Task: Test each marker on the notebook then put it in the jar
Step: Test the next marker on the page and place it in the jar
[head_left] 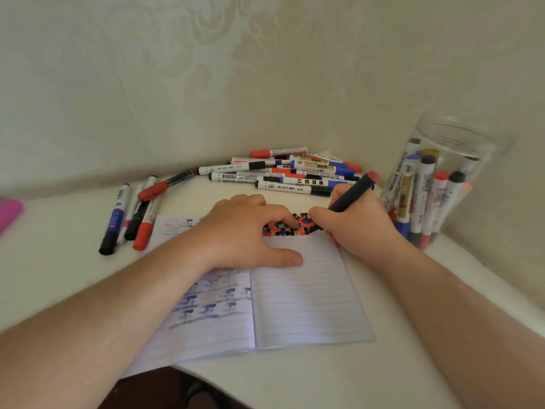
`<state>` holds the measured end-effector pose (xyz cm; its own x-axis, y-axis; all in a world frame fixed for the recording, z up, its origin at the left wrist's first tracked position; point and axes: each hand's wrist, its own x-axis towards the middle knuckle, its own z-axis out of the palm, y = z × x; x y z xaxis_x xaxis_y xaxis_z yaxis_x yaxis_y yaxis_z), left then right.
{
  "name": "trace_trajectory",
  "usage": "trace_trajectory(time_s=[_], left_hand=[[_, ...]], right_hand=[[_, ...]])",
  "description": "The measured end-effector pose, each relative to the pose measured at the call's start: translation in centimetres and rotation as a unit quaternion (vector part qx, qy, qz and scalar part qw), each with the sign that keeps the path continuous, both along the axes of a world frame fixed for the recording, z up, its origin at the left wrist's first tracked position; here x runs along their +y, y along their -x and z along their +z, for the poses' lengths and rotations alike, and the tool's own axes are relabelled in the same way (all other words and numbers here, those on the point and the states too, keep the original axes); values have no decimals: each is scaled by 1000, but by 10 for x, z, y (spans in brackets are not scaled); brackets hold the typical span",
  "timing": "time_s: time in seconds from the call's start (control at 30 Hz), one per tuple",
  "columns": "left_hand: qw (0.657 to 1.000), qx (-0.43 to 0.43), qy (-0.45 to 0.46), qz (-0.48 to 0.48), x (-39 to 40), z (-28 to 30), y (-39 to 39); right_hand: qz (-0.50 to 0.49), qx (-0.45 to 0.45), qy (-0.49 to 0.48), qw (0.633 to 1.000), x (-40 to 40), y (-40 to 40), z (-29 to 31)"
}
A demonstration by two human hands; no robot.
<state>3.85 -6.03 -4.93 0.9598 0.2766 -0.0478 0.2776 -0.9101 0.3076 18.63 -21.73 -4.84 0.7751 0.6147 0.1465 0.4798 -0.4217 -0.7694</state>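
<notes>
An open lined notebook (306, 299) lies on the white table, with a band of red, blue and black test marks (298, 225) along the top of its right page. My left hand (250, 234) presses flat on the notebook. My right hand (351, 231) grips a dark marker with a red end (354, 191), its tip down at the marks and hidden by my fingers. A clear plastic jar (460, 149) stands at the right, holding several markers upright.
A pile of several markers (283, 172) lies at the back against the wall corner. Several more markers (129, 214) lie left of the notebook. A pink object (8, 212) sits at the far left edge. The table's front edge drops off near me.
</notes>
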Motion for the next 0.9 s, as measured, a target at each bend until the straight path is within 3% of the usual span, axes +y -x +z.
trace_trajectory(time_s=[0.9], left_hand=[[1000, -8, -5, 1, -1, -1, 0]], right_hand=[[11, 10, 5, 1000, -1, 1, 1]])
